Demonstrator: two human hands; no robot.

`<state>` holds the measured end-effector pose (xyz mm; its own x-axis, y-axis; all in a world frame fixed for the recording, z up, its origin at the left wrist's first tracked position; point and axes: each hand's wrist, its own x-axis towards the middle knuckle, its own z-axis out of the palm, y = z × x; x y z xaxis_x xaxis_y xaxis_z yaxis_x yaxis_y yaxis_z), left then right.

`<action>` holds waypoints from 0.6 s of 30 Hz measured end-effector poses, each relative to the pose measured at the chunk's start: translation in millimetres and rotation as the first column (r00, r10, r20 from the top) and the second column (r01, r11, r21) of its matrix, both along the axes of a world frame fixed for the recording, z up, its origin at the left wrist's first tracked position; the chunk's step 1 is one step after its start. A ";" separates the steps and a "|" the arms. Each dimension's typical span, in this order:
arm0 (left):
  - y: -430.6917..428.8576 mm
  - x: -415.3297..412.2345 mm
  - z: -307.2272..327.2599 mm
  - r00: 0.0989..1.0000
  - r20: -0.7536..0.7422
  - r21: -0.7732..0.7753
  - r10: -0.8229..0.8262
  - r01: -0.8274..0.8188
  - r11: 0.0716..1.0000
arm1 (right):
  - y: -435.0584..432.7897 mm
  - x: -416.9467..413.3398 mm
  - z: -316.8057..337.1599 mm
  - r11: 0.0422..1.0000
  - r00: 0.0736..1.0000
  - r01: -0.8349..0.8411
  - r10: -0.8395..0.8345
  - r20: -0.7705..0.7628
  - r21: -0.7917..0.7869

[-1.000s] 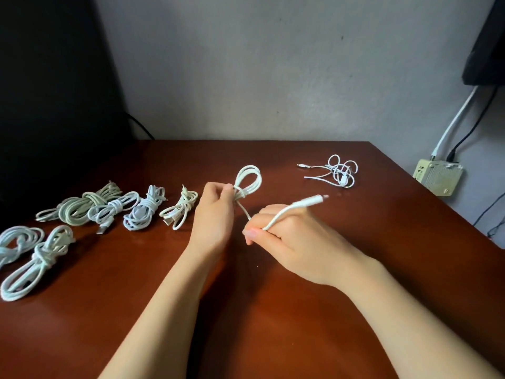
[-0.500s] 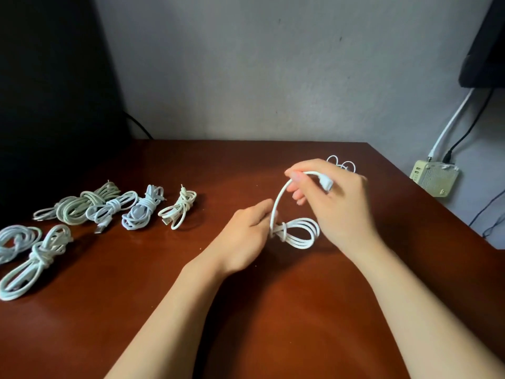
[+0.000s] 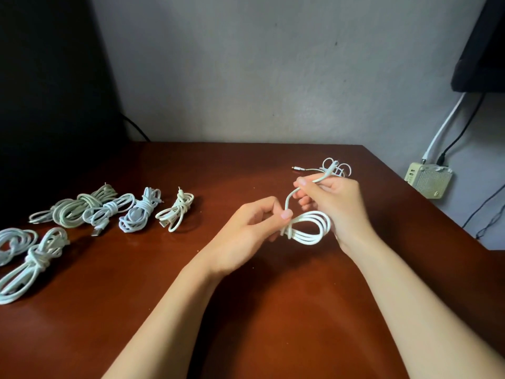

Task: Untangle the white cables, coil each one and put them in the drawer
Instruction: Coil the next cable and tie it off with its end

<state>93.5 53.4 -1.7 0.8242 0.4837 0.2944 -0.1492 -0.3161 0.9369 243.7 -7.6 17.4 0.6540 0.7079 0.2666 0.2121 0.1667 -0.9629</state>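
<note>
We are looking down at a reddish-brown wooden table [image 3: 273, 337] butting against a grey wall [image 3: 273, 77]. From nine to eleven o'clock a black panel [image 3: 49, 91] is filling the corner, a thin black cord [image 3: 136, 129] curving beside it. At three o'clock a beige box [image 3: 429, 183] is sitting past the table edge, a black lead [image 3: 461, 132] rising toward a dark object [image 3: 483, 50] at one o'clock.

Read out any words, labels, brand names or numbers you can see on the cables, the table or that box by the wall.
No text can be read anywhere in the head view.
Beige box by the wall: any marking is too blurred to read.
Held cable and coiled cables on the table: no print visible.
</note>
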 end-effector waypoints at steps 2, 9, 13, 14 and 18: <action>-1.6 0.5 2.3 0.999 0.040 -0.033 0.037 -0.035 0.999 | 0.5 2.2 -2.1 1.000 1.000 -0.001 0.002 0.024 -0.030; 8.9 -0.7 4.7 0.922 0.217 -0.361 0.321 -0.230 0.904 | 0.5 -4.9 -5.2 0.998 0.994 -0.055 0.058 0.090 -0.040; 16.7 0.3 7.9 0.899 0.309 -0.550 0.311 -0.098 0.829 | 2.0 -11.7 -8.5 0.996 0.984 -0.091 0.090 0.156 0.001; 19.0 0.0 9.0 0.892 0.329 -0.574 0.310 -0.071 0.815 | 2.0 -13.4 -9.7 0.994 0.978 -0.106 0.102 0.180 0.013; 25.9 -4.0 10.6 0.867 0.313 -0.705 0.388 -0.062 0.707 | 1.4 -21.1 -15.6 0.992 0.867 -0.125 0.101 0.488 0.018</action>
